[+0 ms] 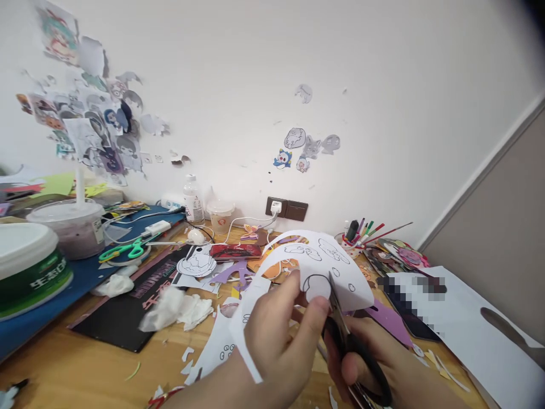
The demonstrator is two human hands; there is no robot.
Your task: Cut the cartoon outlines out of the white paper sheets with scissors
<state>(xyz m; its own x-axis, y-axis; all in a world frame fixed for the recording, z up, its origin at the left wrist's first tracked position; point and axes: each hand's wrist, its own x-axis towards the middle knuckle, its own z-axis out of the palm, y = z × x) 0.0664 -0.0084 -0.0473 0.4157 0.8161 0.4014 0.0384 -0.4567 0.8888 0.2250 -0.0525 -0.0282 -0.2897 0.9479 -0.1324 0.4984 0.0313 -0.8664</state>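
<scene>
My left hand (279, 335) pinches a white printed paper sheet (323, 261) with line drawings, thumb and fingers right beside a small rounded shape on it. My right hand (378, 358) grips black-handled scissors (344, 329), whose blades point up into the paper at that shape. A curled strip of the same sheet hangs down over my left wrist. Both hands are low in the middle of the view, above a wooden desk (76, 369).
Paper scraps and crumpled tissue (179, 309) litter the desk. Green scissors (128, 249), a lidded drink cup (70, 224) and a white tub (25, 267) stand at left. A pen cup (351, 238), a bottle (193, 199), a wall socket (286, 209) and white sheets (468, 324) lie behind and right.
</scene>
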